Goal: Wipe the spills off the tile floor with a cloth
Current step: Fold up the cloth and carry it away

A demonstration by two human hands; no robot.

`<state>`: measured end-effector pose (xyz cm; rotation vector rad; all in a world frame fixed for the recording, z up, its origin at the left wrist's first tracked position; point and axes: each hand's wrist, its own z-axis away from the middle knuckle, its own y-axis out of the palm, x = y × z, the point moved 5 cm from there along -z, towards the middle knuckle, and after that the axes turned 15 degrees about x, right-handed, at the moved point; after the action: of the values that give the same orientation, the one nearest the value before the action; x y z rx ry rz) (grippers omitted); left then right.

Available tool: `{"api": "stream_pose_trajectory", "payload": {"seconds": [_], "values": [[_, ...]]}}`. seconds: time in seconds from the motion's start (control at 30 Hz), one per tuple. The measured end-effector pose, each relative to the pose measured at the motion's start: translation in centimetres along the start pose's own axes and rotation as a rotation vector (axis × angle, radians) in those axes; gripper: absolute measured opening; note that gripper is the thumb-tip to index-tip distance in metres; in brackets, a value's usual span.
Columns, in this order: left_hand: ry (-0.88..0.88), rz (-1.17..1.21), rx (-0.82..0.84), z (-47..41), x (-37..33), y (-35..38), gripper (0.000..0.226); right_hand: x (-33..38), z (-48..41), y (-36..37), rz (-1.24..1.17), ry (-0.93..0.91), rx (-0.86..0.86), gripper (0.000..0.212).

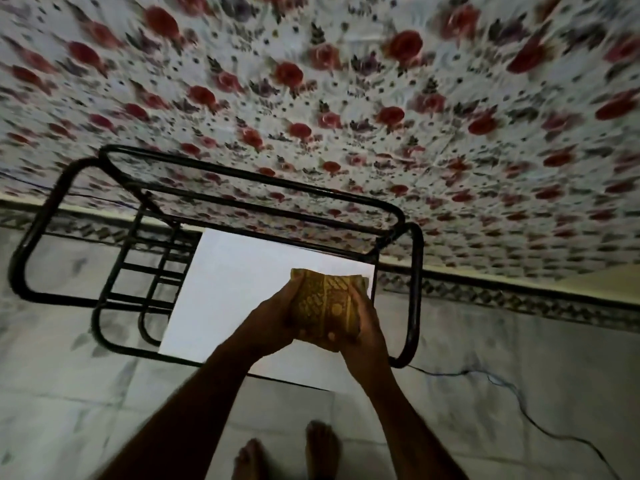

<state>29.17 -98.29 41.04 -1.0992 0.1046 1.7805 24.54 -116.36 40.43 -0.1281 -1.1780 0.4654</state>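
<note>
A folded yellow patterned cloth [327, 303] is held up in front of me between both hands, over a white sheet. My left hand [268, 318] grips its left side. My right hand [362, 327] grips its right side and bottom edge, with a thumb on the front. The pale marbled tile floor [86, 393] lies below. I cannot make out any spill on it in this dim, blurred view.
A black metal tube rack [414, 289] stands right ahead, with a white sheet [228, 282] lying on it. Behind it is a bed with a red floral cover [346, 98]. A thin cable [519, 407] trails across the floor at right. My bare feet [322, 448] show below.
</note>
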Motion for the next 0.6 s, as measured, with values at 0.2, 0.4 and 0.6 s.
{"api": "stream_pose_trajectory", "payload": {"seconds": [0.2, 0.4, 0.6], "values": [[-0.051, -0.196, 0.006, -2.1, 2.7, 2.5, 0.103, -2.8, -1.6, 1.7, 0.137, 0.168, 0.036, 0.101], [-0.125, -0.485, -0.164, -1.4, 2.5, 3.5, 0.098, -1.3, -1.2, 2.3, 0.652, 0.253, -0.037, 0.108], [-0.052, -0.548, -0.081, -2.4, 3.8, 4.0, 0.087, -3.0, -1.0, 4.1, 0.843, 0.161, -0.008, 0.089]]}}
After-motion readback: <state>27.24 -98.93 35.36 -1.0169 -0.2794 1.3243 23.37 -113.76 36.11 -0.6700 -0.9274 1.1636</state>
